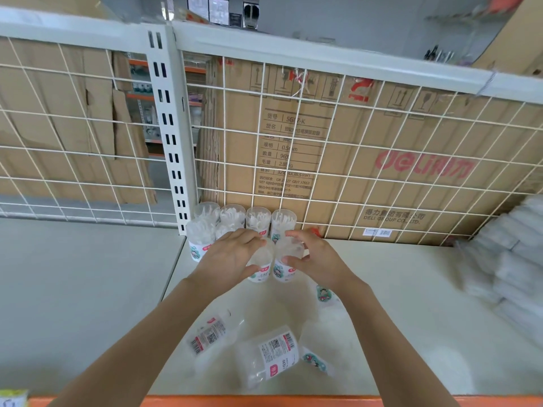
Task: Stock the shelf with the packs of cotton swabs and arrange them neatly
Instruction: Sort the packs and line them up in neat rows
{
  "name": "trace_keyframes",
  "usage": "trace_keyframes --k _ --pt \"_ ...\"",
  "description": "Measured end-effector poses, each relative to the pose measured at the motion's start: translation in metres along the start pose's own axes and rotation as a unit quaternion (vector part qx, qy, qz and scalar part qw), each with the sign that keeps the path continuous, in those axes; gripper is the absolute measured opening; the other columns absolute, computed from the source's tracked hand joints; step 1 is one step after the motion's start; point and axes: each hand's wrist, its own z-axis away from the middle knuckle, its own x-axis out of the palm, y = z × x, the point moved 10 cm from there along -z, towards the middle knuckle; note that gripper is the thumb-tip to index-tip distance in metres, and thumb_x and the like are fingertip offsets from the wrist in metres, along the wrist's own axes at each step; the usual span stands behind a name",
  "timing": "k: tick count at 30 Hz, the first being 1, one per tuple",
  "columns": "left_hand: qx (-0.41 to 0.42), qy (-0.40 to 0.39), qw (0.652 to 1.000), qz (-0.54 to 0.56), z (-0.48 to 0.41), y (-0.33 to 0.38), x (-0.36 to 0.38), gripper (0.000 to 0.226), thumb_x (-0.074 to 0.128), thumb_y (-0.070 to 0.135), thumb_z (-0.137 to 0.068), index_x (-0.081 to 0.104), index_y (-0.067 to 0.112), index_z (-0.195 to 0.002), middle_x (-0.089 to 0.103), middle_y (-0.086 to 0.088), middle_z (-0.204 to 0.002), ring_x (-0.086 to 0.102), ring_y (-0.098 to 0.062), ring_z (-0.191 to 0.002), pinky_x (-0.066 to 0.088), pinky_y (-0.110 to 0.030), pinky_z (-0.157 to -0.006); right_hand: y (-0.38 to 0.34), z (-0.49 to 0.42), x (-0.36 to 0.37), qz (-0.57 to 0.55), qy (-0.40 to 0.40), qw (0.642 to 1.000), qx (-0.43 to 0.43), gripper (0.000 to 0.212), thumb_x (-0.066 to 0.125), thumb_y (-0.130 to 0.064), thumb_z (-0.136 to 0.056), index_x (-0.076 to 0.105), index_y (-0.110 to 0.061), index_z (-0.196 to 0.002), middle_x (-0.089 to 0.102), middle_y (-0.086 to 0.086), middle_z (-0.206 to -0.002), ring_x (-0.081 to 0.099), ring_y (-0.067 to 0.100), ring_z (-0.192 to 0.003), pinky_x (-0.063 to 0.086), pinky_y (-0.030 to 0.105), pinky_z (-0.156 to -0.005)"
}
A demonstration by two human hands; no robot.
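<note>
Head view: left hand (232,255) and right hand (316,258) grip clear cylindrical packs (283,270).

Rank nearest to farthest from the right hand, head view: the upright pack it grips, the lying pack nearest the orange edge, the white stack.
1. Upright pack, gripped by the right hand.
2. Lying pack, front centre.
3. White stack, far right.

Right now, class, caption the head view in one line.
Left hand grips one upright swab tub, right hand another, before the back row; loose tubs lie nearer.

White wire-grid back (323,148) — cardboard boxes (382,171) behind
</note>
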Motion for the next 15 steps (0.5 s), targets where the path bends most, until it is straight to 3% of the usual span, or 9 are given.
trace_keyframes --k 3,7,11,15 --pt "0.001 0.007 1.0 0.007 -0.002 -0.003 -0.003 0.066 0.094 0.034 -0.042 0.07 0.016 -0.101 0.067 0.002 -0.098 0.063 -0.015 -0.092 0.054 -0.028 -0.075 0.005 -0.002 0.002 -0.005 -0.007 1.0 0.0 0.058 0.073 -0.025 -0.081 0.048 -0.02 -0.133 0.047 -0.007 -0.118 0.048 0.01 -0.111 0.048 0.03 -0.089" --pt "0.024 -0.01 0.997 0.073 0.004 -0.008 0.001 0.079 0.09 0.022 -0.053 0.052 0.026 -0.122 0.062 0.002 -0.119 0.046 -0.012 -0.111 0.044 -0.033 -0.092 0.011 -0.002 -0.005 -0.007 0.014 1.0 0.011 0.057 0.074 -0.022 -0.08 0.049 -0.023 -0.131 0.048 -0.004 -0.119 0.05 0.013 -0.104 0.047 0.024 -0.086" --pt "0.028 -0.002 0.998 0.059 0.001 -0.009 -0.002 0.074 0.093 0.017 -0.047 0.062 0.026 -0.113 0.066 0.007 -0.113 0.061 -0.012 -0.101 0.049 -0.031 -0.085 0.011 -0.003 -0.007 -0.017 0.029 0.999 0.011 0.056 0.072 -0.014 -0.081 0.049 -0.025 -0.131 0.049 -0.003 -0.117 0.051 0.012 -0.104 0.046 0.019 -0.083" --pt "0.039 0.006 0.998 0.038 -0.008 -0.009 0.002 0.075 0.095 0.017 -0.036 0.068 0.023 -0.105 0.068 0.006 -0.103 0.067 -0.015 -0.089 0.053 -0.031 -0.077 0.011 -0.009 -0.009 -0.019 0.042 0.999 0.014 0.057 0.072 -0.008 -0.079 0.05 -0.02 -0.131 0.053 0.007 -0.119 0.049 0.02 -0.111 0.051 0.03 -0.086"
